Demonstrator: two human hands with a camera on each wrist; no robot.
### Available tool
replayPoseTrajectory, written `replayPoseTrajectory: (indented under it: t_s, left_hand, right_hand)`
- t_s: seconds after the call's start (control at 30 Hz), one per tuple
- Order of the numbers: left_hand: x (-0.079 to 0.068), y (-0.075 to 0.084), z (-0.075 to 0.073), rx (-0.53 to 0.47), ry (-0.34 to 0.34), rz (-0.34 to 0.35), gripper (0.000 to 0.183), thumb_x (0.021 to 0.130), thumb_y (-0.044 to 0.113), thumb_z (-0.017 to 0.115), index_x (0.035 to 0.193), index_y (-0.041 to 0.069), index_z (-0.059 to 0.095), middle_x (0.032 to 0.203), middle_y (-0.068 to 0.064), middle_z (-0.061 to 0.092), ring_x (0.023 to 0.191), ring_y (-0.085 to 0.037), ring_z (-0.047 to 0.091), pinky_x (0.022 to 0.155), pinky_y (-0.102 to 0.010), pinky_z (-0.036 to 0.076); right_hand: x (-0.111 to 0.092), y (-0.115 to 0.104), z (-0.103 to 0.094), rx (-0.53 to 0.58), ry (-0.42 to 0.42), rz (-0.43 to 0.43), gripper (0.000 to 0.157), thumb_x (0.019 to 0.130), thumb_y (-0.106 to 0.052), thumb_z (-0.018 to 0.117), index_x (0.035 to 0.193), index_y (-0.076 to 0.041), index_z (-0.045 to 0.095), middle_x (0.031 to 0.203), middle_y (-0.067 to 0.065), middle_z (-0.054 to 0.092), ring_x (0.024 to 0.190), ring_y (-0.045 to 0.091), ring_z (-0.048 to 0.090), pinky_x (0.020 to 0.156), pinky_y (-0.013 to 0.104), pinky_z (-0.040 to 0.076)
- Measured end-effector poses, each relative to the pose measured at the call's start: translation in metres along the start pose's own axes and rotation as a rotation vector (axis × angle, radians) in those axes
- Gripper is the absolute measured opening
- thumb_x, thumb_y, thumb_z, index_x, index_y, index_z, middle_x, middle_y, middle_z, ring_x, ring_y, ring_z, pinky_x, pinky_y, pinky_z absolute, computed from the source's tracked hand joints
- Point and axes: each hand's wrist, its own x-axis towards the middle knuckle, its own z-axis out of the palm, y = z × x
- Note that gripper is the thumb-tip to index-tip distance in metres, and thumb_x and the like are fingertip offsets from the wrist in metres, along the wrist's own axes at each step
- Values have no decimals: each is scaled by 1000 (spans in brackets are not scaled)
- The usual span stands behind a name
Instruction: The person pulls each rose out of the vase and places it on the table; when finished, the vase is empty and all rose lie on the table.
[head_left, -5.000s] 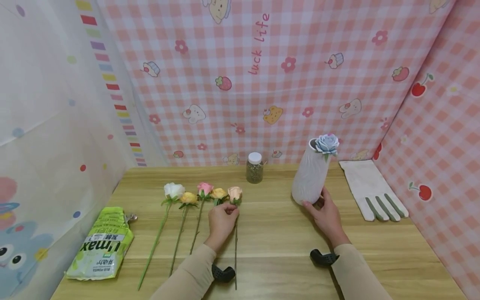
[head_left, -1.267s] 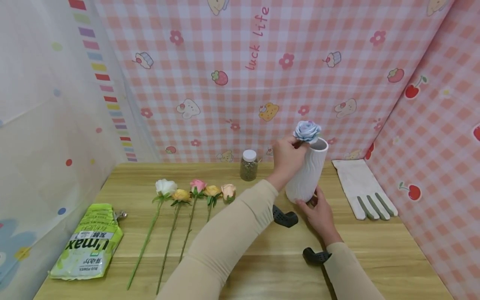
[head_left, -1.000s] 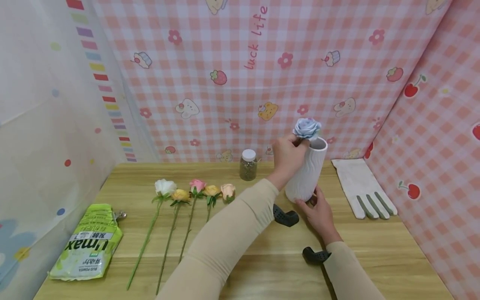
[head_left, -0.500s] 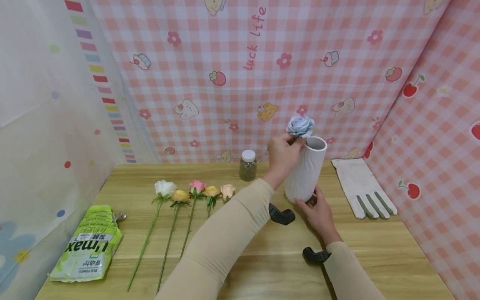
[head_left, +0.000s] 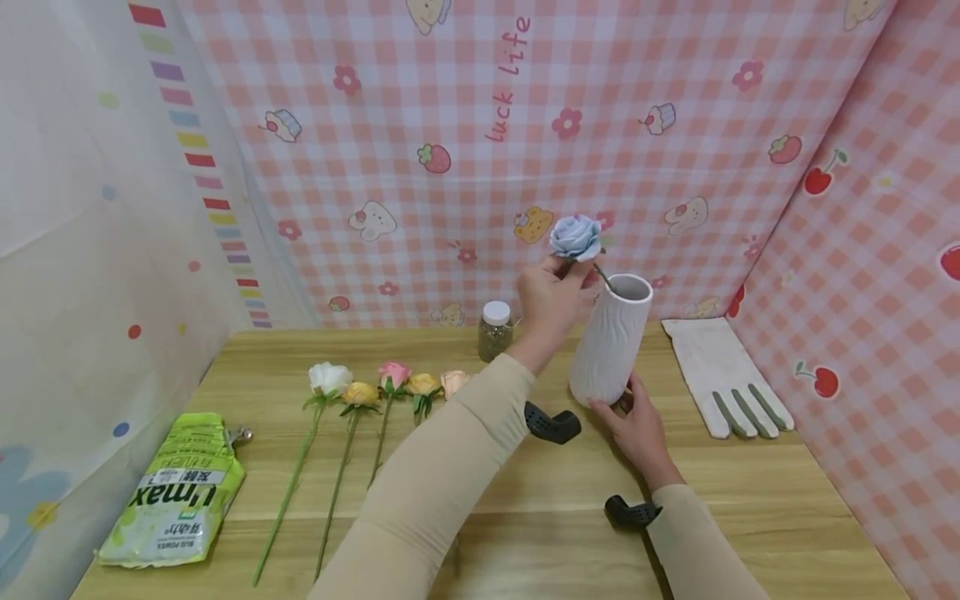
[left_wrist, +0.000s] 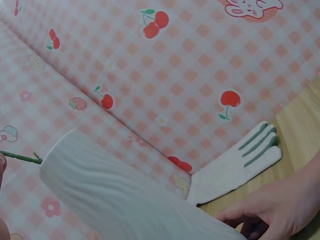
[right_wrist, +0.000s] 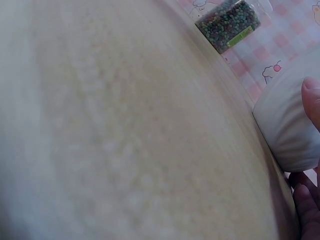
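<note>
My left hand [head_left: 553, 302] pinches a light blue rose [head_left: 576, 237] just below its bloom, up and left of the vase mouth. The rose's green stem [left_wrist: 21, 157] slants down into the opening of the white ribbed vase [head_left: 613, 337]; its lower part is hidden inside. Tilted slightly to the right, the vase is gripped near its base by my right hand [head_left: 636, 429], thumb in front and fingers round the far side. The right wrist view shows the vase's lower end [right_wrist: 287, 120] beside the right thumb [right_wrist: 312, 100].
White, yellow, pink and peach roses [head_left: 330, 379] lie in a row on the wooden table [head_left: 540, 517], partly under the left sleeve. A lidded jar of granules [head_left: 495, 331] stands at the back. A white glove [head_left: 723, 375] lies right, a green bag [head_left: 180, 492] left.
Since five seconds ago, my left hand has moved from the peach rose to the blue one. Over the last second it draws the blue rose up and left, baring stem; the right hand stays put.
</note>
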Motion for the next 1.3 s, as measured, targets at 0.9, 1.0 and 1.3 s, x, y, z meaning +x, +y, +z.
replayPoseTrajectory:
  t_s: [0.9,1.0,1.3]
  left_hand:
    - [21,36,-105,-318,247,3,15,91,9,67,93,-6,69,75,-13,67,67,-19,68,67,-31,57]
    - [19,40,-125,-365,274,-1,15,91,10,66,96,-4,68,78,-13,67,69,-20,67,67,-28,56]
    - [2,35,-170,-239,195,1,24,93,19,65,98,-5,66,82,-14,67,65,-16,65,62,-26,55]
  right_hand:
    - [0,2,1,16,-7,-3,88,85,-44,70,153,-18,20,143,20,43,125,35,49,101,48,41]
    - [-1,1,1,23,-12,-6,88,86,-44,69,154,-18,20,143,20,42,125,36,48,101,49,41]
    - [0,1,2,14,-7,-9,87,86,-45,69,153,-18,21,143,20,43,124,36,50,100,49,41]
